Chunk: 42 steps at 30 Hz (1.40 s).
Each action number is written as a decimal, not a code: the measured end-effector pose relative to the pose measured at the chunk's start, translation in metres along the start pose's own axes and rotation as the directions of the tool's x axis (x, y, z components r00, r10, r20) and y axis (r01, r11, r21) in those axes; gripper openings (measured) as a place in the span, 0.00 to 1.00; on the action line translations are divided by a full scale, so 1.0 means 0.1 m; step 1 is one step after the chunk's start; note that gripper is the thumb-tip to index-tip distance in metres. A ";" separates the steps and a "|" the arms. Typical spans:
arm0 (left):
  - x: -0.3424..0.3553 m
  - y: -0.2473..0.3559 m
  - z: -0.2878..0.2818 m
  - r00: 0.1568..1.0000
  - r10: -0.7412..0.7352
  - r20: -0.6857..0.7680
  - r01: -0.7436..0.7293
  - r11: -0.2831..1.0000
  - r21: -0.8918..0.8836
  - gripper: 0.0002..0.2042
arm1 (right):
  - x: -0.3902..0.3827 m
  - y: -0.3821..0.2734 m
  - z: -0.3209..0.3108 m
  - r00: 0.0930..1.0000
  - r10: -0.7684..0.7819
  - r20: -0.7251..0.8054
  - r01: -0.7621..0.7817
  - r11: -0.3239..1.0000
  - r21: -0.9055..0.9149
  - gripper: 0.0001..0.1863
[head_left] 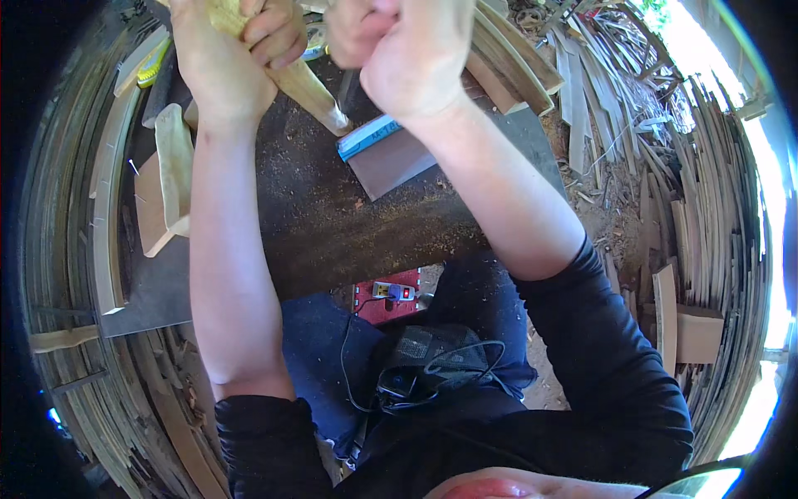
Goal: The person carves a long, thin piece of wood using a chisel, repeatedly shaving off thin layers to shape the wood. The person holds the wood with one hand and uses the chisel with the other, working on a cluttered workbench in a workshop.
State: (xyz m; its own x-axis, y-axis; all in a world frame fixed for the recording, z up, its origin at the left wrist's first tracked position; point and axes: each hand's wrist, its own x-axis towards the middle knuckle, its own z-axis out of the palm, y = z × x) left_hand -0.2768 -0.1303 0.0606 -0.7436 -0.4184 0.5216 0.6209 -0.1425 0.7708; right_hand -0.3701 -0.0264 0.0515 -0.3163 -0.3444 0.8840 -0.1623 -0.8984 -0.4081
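Observation:
My left hand [229, 50] grips a pale wooden piece [312, 91] near the top of the view; its rounded end slants down to the right over the dark workbench [332, 216]. My right hand [407, 50] is closed in a fist just to the right of it, above a flat metal blade with a blue edge [382, 154]. Whatever the right hand holds is hidden inside the fist. Both forearms reach up from the lower edge, with black sleeves at the elbows.
A curved pale wooden part [173, 166] lies on flat boards at the bench's left. Stacks of thin wooden strips [706, 208] ring the area on both sides. A red power strip [389, 295] lies below the bench edge, and black cables [432, 366] rest on my lap.

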 end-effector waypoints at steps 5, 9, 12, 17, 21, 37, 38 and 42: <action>-0.01 -0.01 0.12 0.970 0.025 -0.244 0.010 0.990 0.139 0.33 | -0.01 -0.04 0.12 0.998 0.055 0.009 -0.055 0.998 -0.030 0.30; 0.03 -0.02 -0.04 0.999 -0.001 0.043 0.003 0.999 -0.053 0.34 | 0.08 -0.13 -0.15 0.983 0.053 0.175 -0.083 0.982 0.168 0.25; 0.04 -0.02 0.03 0.995 -0.013 -0.102 0.020 0.997 0.071 0.34 | 0.02 -0.12 0.22 0.968 0.188 -0.165 -0.189 0.982 0.008 0.28; 0.02 0.03 0.08 0.996 -0.022 -0.090 0.025 0.999 0.032 0.34 | 0.01 -0.17 0.07 0.991 0.126 -0.039 -0.125 0.991 0.042 0.29; 0.04 -0.02 0.02 0.988 -0.048 -0.148 0.057 0.996 0.061 0.34 | -0.02 0.05 0.18 0.992 -0.016 -0.126 0.011 0.999 -0.036 0.21; 0.04 0.03 0.23 0.991 -0.019 -0.135 0.034 0.993 0.111 0.35 | -0.13 -0.06 0.15 0.966 0.150 -0.208 -0.168 0.983 -0.072 0.28; 0.04 0.03 0.24 0.982 -0.017 -0.186 0.040 0.992 0.117 0.35 | -0.12 0.01 0.17 0.963 0.124 -0.237 -0.167 0.972 -0.168 0.32; 0.02 0.06 0.16 0.989 0.003 -0.150 0.009 0.997 0.079 0.35 | 0.03 -0.19 0.16 0.981 -0.046 -0.190 0.035 0.997 -0.061 0.27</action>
State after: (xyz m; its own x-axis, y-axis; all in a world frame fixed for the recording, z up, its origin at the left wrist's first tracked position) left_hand -0.2787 -0.1175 0.0718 -0.6960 -0.5483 0.4636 0.5929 -0.0746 0.8018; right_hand -0.3530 -0.0152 0.0658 -0.4803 -0.2443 0.8424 -0.2305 -0.8915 -0.3899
